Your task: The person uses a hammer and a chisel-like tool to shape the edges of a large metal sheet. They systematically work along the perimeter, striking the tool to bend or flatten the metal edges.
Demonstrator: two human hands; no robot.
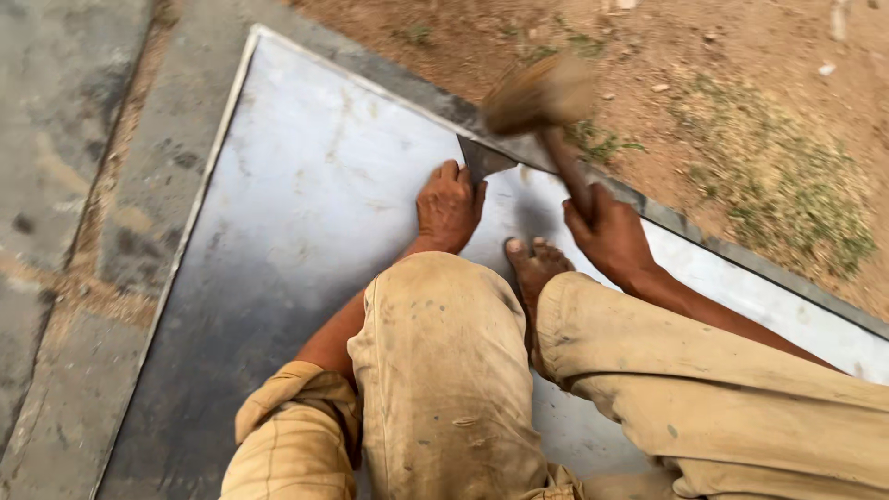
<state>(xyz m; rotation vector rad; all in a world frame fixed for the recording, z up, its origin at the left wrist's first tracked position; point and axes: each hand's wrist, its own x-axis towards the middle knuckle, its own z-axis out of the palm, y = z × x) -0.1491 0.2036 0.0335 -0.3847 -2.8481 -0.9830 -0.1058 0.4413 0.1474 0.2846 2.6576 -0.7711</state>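
Observation:
My right hand [611,231] grips the handle of a wooden mallet [540,94], whose blurred head is raised above the far edge of a large grey metal sheet [306,204]. My left hand [449,206] is closed around a flat dark metal chisel [482,159] that stands with its blade on the sheet near that edge. I squat on the sheet in tan trousers, with a bare foot [535,268] planted between my hands.
The sheet lies on grey concrete paving [65,185] to the left. Bare brown earth with patches of dry grass [778,185] runs beyond the sheet's far edge. My knees [444,370] fill the foreground.

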